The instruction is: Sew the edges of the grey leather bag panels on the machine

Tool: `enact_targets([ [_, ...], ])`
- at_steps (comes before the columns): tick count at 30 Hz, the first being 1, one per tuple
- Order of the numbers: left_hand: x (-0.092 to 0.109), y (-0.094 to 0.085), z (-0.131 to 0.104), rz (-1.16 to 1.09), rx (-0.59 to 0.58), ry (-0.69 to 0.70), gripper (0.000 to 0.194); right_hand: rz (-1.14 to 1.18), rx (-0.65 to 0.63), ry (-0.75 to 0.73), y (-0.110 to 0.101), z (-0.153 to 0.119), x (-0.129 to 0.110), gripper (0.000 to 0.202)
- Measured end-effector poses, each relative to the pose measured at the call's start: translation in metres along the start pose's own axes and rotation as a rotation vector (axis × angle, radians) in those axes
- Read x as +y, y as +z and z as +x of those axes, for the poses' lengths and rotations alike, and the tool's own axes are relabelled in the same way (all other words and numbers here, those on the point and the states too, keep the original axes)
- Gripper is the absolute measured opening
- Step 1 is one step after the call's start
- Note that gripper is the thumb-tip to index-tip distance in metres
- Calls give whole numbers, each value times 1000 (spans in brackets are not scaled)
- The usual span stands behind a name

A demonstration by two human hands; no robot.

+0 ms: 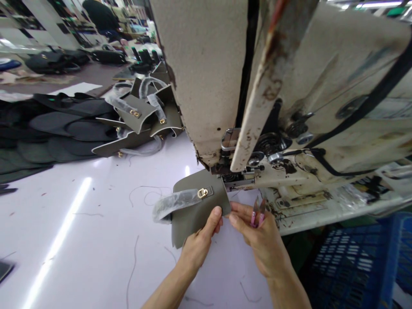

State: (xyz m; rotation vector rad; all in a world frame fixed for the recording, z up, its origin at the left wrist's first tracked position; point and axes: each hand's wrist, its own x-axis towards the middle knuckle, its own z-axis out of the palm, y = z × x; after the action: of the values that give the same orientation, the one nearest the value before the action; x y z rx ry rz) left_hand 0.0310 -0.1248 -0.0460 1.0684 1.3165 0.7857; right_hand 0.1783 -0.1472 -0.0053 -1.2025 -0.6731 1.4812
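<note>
An olive-grey bag panel [193, 216] lies by the sewing machine's needle area [233, 176], its upper edge close to the machine foot. On it are a gold buckle [203, 193] and a handle wrapped in clear plastic [175, 204]. My left hand [201, 244] grips the panel's lower right part, thumb on top. My right hand [260, 236] pinches the panel's right corner between thumb and finger. Small pink-handled thread snips [257, 214] also rest in my right hand, blades pointing up.
Similar olive panels with wrapped handles [138, 116] are heaped at the back left, beside stacked black pieces [64, 128]. The machine body [206, 64] stands ahead. A blue plastic basket [354, 253] is at lower right. Loose threads lie on the white table [96, 249].
</note>
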Motion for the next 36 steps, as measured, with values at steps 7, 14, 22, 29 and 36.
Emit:
enact_targets([
  [7, -12, 2, 2, 41, 103, 67, 46, -65, 21, -53, 7, 0, -4, 21],
  [14, -9, 9, -3, 57, 189, 95, 46, -102, 53, -128, 12, 4, 3, 18],
  [22, 15, 12, -8, 87, 89, 15, 50, -363, 256, -217, 10, 13, 22, 23],
  [29, 11, -46, -61, 413, -153, 266, 48, -163, 268, -137, 10, 17, 29, 26],
  [36, 17, -70, -13, 974, 152, 625, 54, 38, 189, -62, 12, 20, 32, 34],
])
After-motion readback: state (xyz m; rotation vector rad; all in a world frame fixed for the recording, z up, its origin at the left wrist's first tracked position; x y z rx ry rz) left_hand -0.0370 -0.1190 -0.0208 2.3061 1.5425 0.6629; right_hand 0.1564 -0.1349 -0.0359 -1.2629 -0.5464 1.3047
